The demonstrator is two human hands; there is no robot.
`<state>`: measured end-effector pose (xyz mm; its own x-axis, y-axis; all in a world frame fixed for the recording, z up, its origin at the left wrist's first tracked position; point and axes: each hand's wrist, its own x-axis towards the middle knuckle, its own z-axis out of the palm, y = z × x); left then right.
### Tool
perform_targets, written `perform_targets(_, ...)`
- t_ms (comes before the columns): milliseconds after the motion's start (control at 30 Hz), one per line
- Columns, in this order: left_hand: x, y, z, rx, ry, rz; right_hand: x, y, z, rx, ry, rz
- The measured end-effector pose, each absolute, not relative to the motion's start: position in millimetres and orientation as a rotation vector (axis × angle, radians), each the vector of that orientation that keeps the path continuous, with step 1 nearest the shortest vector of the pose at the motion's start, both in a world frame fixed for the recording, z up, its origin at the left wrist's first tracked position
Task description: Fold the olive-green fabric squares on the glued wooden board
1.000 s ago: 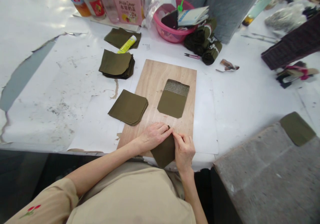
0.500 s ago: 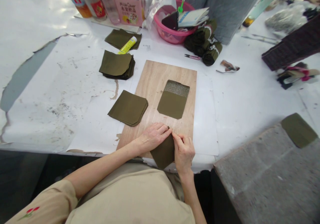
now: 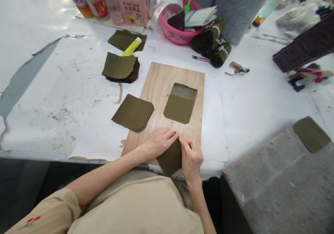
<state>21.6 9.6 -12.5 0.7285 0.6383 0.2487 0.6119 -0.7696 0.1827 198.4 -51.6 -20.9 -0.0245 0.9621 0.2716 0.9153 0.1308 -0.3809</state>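
Note:
An olive-green fabric piece (image 3: 170,160) lies at the near end of a wooden board (image 3: 156,77), its lower corner reaching the table's edge. My left hand (image 3: 160,141) rests flat across its upper left side, fingers stretched toward the top corner. At that same corner, the thumb and forefinger of my right hand (image 3: 191,155) pinch the fabric's edge. Fingertips of both hands nearly meet there and hide the corner. Farther up the board lies a fabric pocket piece (image 3: 179,108) with a greyish band along its top. A stack of cut pieces (image 3: 133,112) overlaps the board's left edge.
Two more fabric stacks (image 3: 120,67) (image 3: 117,39) lie at the back left, a yellow glue stick (image 3: 132,46) on the farther one. Behind the board are a pink basket (image 3: 173,35), dark yarn bundles (image 3: 219,58) and thread snips (image 3: 200,58). A grey board (image 3: 276,171) juts in at right.
Both hands keep almost the same hold on the fabric piece. The whole view has shifted very slightly; nothing on the table has visibly moved.

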Motion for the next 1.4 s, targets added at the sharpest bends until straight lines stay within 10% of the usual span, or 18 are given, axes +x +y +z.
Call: perform_targets(1400,21,7,-8,2.907,0.941,0.488,214,-59,-17,-1.746,-1.922,0.219)
